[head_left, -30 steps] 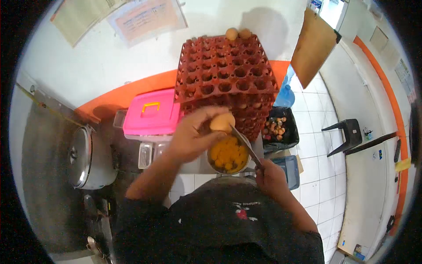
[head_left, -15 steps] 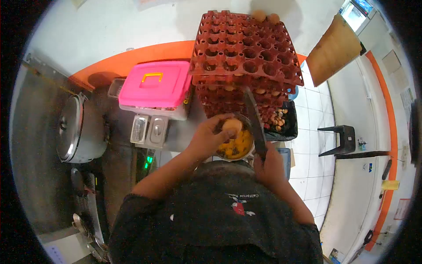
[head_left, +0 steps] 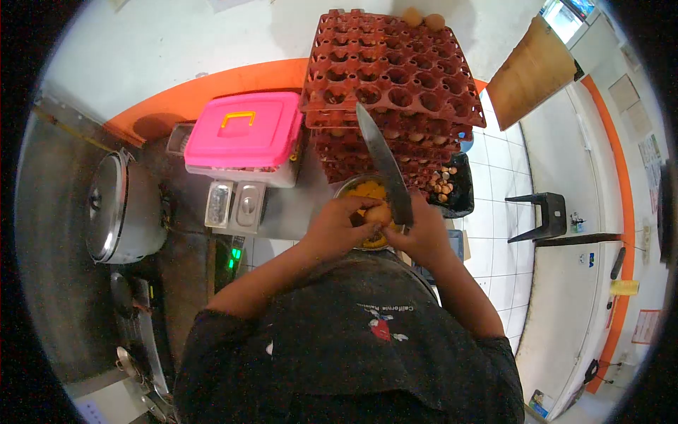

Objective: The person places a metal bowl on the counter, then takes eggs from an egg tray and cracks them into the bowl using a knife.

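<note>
My left hand (head_left: 336,227) is closed around a brown egg (head_left: 378,214) above a round metal bowl (head_left: 346,186). Orange-yellow yolks (head_left: 366,189) fill much of that bowl. In my right hand (head_left: 424,234) is a large knife (head_left: 385,158), its blade pointing up and away from me. The right thumb is at the egg, beside the left fingertips. Whether the shell is cracked I cannot tell. Just beyond the bowl rises a stack of red egg trays (head_left: 400,97); two brown eggs (head_left: 424,20) sit at the far edge of the top tray.
A pink-lidded box (head_left: 244,131) and small metal containers (head_left: 247,207) are at the left, near a large lidded pot (head_left: 131,208). Right of the trays, a black-lined bin (head_left: 460,189) holds eggshells. A black stool (head_left: 542,216) stands on the tiled floor.
My right hand has come in toward the egg, and the knife blade has swung left. The left hand, still with the egg, has shifted slightly down over the bowl.
</note>
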The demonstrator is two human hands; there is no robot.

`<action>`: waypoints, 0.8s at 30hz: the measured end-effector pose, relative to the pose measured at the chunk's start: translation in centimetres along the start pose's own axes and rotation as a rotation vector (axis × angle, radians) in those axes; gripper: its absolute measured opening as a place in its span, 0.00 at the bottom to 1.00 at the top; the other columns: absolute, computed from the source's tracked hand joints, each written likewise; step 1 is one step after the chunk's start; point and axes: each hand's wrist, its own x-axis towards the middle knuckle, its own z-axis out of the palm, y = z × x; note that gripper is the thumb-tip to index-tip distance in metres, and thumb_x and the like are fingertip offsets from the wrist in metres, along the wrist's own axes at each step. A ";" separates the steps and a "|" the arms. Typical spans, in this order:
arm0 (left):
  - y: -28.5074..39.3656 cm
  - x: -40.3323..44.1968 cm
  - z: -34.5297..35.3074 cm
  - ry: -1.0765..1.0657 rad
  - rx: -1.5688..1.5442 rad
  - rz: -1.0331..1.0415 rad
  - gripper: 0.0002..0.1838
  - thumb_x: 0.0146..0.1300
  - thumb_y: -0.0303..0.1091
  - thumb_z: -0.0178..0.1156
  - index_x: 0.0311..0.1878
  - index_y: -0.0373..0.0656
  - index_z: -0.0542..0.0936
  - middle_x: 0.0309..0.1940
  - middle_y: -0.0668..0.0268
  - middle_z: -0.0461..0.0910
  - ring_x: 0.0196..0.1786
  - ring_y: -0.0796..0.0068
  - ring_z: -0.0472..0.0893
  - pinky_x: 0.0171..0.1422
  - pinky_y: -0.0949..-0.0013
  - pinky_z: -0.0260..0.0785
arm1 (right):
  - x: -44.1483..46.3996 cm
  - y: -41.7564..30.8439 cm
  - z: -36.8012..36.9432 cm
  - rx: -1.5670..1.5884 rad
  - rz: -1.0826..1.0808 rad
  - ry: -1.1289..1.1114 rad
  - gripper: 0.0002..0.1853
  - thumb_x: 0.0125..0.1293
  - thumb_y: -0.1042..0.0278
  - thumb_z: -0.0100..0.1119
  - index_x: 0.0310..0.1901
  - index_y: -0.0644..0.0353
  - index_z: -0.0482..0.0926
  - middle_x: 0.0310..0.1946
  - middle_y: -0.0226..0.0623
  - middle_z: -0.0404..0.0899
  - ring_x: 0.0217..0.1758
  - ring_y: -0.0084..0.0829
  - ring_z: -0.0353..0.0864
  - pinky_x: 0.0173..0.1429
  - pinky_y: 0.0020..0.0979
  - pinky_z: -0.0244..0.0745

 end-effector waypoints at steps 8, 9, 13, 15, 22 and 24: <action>-2.0 1.6 0.8 0.046 0.186 -0.030 0.28 0.55 0.42 0.75 0.58 0.35 0.88 0.40 0.48 0.90 0.43 0.56 0.92 0.53 0.59 0.84 | 1.2 0.6 1.6 -0.061 0.018 -0.004 0.28 0.55 0.61 0.76 0.56 0.61 0.79 0.40 0.50 0.88 0.45 0.53 0.91 0.49 0.45 0.85; -2.3 1.7 0.9 0.045 0.190 -0.028 0.29 0.55 0.42 0.75 0.58 0.36 0.88 0.40 0.48 0.90 0.43 0.56 0.92 0.53 0.59 0.84 | 1.3 0.5 1.6 -0.066 0.038 -0.022 0.28 0.55 0.61 0.76 0.56 0.61 0.79 0.40 0.51 0.88 0.45 0.54 0.91 0.49 0.45 0.85; -2.7 1.6 0.9 0.072 0.132 -0.033 0.30 0.53 0.41 0.75 0.59 0.37 0.88 0.40 0.48 0.90 0.42 0.57 0.92 0.53 0.59 0.84 | 1.5 1.4 2.0 -0.070 -0.100 0.046 0.29 0.54 0.60 0.76 0.55 0.63 0.78 0.39 0.53 0.88 0.45 0.56 0.90 0.49 0.46 0.84; -3.2 1.7 0.9 0.101 0.152 0.028 0.30 0.52 0.41 0.76 0.59 0.37 0.88 0.40 0.48 0.90 0.42 0.57 0.92 0.53 0.59 0.84 | 1.8 1.6 2.0 -0.119 -0.142 0.060 0.29 0.54 0.60 0.76 0.55 0.64 0.77 0.39 0.54 0.88 0.46 0.57 0.90 0.48 0.47 0.84; -2.4 1.8 0.6 0.099 0.198 0.004 0.29 0.52 0.41 0.75 0.58 0.39 0.89 0.39 0.49 0.90 0.41 0.55 0.92 0.52 0.59 0.84 | 2.1 1.8 2.5 -0.133 -0.183 0.088 0.29 0.54 0.60 0.76 0.53 0.65 0.75 0.40 0.57 0.87 0.47 0.60 0.89 0.48 0.48 0.84; -2.3 1.9 0.7 0.149 0.219 0.064 0.29 0.52 0.41 0.75 0.58 0.40 0.89 0.38 0.49 0.90 0.41 0.54 0.91 0.52 0.58 0.84 | 2.1 1.6 2.6 -0.130 -0.187 0.092 0.28 0.53 0.60 0.76 0.51 0.64 0.75 0.40 0.57 0.87 0.46 0.61 0.88 0.47 0.50 0.83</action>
